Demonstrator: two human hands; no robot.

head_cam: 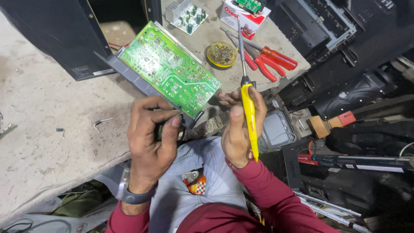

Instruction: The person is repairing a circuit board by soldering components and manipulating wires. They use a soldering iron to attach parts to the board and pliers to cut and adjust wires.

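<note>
Two hands meet at the bench edge: your right hand [239, 129] is closed around a yellow-handled soldering iron [249, 110], tip up. Your left hand [151, 133] pinches the near corner of the green circuit board [170, 69]. Light, stiff, fragile, I judge; hold its edges only.

An electronics repair workshop is showing here: a large green printed circuit board [169, 69] is lying on a worn grey concrete bench [39, 112], red-handled pliers [264, 64] and a round solder-paste tin [221, 54] are sitting nearby, and black dismantled appliance casings [345, 39] are crowding the right.
</note>
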